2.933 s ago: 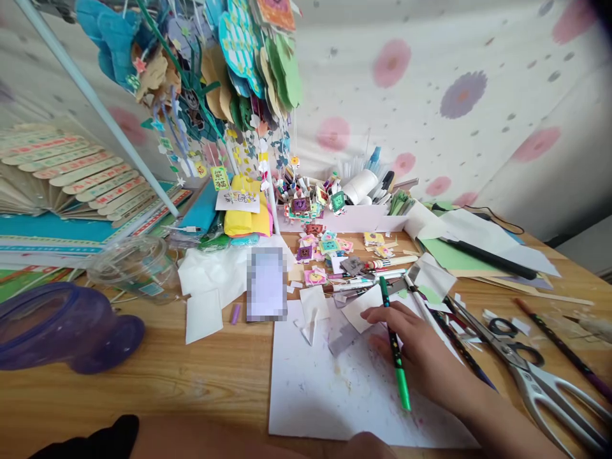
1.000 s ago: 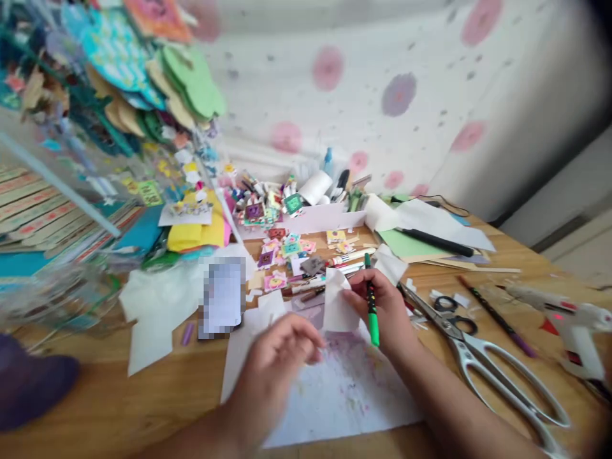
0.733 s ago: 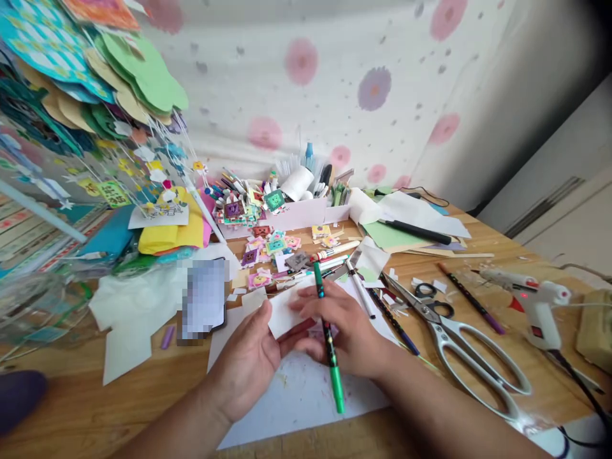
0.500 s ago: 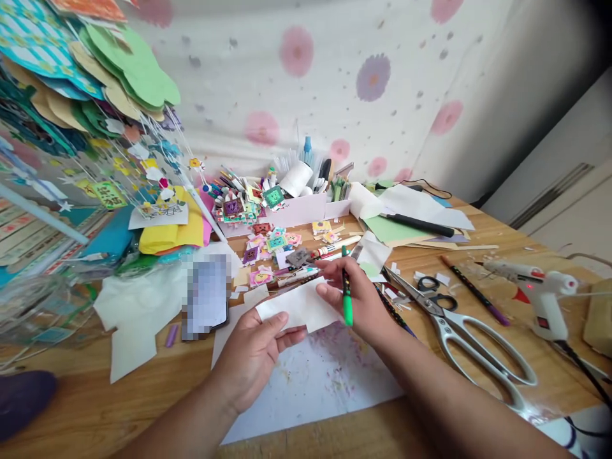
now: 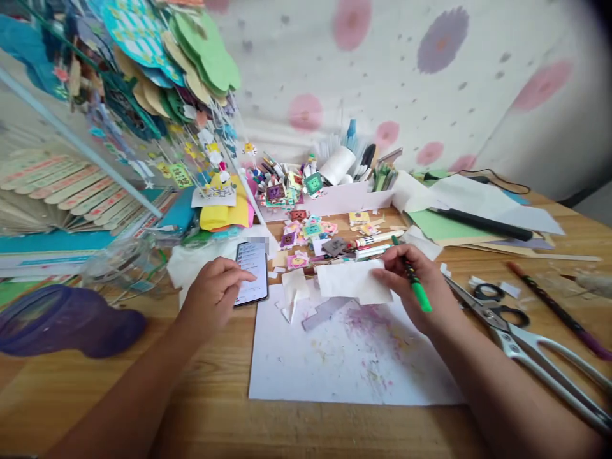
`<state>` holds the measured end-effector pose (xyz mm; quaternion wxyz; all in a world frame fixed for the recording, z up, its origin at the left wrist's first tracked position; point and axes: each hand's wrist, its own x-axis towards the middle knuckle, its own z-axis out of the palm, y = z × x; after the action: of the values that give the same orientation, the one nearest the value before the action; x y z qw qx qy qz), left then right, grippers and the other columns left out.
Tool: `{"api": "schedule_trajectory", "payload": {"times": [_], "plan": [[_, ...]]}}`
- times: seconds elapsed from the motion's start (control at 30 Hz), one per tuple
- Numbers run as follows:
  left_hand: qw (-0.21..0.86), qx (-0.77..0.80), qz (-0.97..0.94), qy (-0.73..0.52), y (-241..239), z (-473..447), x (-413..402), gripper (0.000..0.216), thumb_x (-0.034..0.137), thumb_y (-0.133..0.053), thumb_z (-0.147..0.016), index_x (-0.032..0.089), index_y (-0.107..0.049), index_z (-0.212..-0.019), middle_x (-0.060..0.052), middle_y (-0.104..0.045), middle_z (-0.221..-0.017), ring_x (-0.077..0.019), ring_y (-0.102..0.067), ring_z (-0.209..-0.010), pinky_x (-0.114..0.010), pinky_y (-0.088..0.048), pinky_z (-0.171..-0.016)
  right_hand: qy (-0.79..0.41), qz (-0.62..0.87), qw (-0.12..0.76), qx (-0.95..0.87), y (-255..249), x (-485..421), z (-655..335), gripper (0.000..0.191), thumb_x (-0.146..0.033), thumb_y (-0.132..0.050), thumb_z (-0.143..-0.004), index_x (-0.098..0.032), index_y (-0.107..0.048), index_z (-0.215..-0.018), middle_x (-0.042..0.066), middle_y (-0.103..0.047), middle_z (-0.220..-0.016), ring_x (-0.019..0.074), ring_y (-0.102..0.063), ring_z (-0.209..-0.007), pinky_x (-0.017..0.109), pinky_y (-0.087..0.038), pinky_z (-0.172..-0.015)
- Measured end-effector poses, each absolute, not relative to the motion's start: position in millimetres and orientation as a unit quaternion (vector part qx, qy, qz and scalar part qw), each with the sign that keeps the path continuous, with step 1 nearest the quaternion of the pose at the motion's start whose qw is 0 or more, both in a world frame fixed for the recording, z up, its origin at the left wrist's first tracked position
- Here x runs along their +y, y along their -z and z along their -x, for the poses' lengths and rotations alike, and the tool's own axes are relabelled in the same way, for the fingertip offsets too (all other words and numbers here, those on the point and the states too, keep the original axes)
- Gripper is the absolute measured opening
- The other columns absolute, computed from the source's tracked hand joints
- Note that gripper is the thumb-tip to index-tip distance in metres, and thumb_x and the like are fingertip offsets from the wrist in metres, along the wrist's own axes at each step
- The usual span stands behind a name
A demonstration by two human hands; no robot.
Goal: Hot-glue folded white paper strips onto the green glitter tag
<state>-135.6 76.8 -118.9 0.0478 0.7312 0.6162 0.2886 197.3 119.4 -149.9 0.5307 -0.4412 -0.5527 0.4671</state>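
Observation:
My left hand [image 5: 209,294] is over the phone [image 5: 252,290] that lies on the table, its index finger stretched onto the lit screen. It holds nothing. In my right hand [image 5: 433,290] a piece of white paper [image 5: 354,282] is pinched between thumb and fingers. The same hand keeps a green marker [image 5: 419,293] tucked in its grip, the green end pointing down. Beneath the paper lies a white sheet [image 5: 325,376] with pink and yellow stains. Small white paper scraps [image 5: 295,287] rest at the sheet's back edge.
Large scissors [image 5: 514,341] and a dark pencil [image 5: 559,309] lie to the right. Small colourful cards [image 5: 310,231] and pens are heaped behind the paper. A purple container [image 5: 71,322] stands at left, under hanging paper ornaments [image 5: 205,51]. A white box [image 5: 335,199] of supplies is at the back.
My left hand has let go of the white paper and moved left onto the phone, whose screen now shows. My right hand still has the paper and marker. The view has turned left.

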Motion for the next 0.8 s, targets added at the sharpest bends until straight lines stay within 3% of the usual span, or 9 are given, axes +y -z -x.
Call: {"api": "schedule_trajectory", "payload": {"times": [0.1,0.2,0.67,0.8], "plan": [[-0.007,0.633,-0.755,-0.169,133,176,80,0.038,0.017,-0.04,-0.079,0.026,-0.077,-0.085,-0.006,-0.061,-0.089,-0.0234,-0.053,-0.085,-0.039,-0.044,-0.078,-0.452,0.439,0.523,-0.574,151,119,-197,0.022,-0.026,-0.074,-0.074,-0.026,-0.054,-0.084,-0.004,-0.047,-0.069,0.0118,-0.042,-0.059,0.023,-0.034,-0.05],[-0.032,0.649,-0.749,-0.131,148,189,83,0.041,0.015,-0.041,-0.077,0.027,-0.077,-0.094,-0.007,-0.061,-0.092,-0.0259,-0.052,-0.086,-0.041,-0.043,-0.076,-0.438,0.444,0.518,-0.585,153,119,-196,0.021,-0.028,-0.074,-0.074,-0.026,-0.055,-0.084,-0.003,-0.048,-0.069,0.0124,-0.043,-0.058,0.023,-0.035,-0.05],[-0.009,0.635,-0.754,-0.167,152,191,82,0.042,0.01,-0.043,-0.076,0.026,-0.075,-0.099,-0.004,-0.06,-0.09,-0.0214,-0.053,-0.088,-0.037,-0.045,-0.08,-0.406,0.474,0.501,-0.6,163,122,-199,0.025,-0.035,-0.074,-0.075,-0.025,-0.055,-0.086,-0.002,-0.049,-0.068,0.0138,-0.044,-0.057,0.026,-0.036,-0.048],[0.041,0.614,-0.762,-0.199,145,186,78,0.036,0.01,-0.042,-0.075,0.024,-0.075,-0.078,-0.004,-0.058,-0.084,-0.0198,-0.054,-0.084,-0.034,-0.046,-0.076,-0.4,0.473,0.5,-0.605,162,122,-199,0.024,-0.035,-0.074,-0.075,-0.025,-0.055,-0.085,-0.003,-0.048,-0.067,0.0132,-0.042,-0.057,0.025,-0.034,-0.048]]}}
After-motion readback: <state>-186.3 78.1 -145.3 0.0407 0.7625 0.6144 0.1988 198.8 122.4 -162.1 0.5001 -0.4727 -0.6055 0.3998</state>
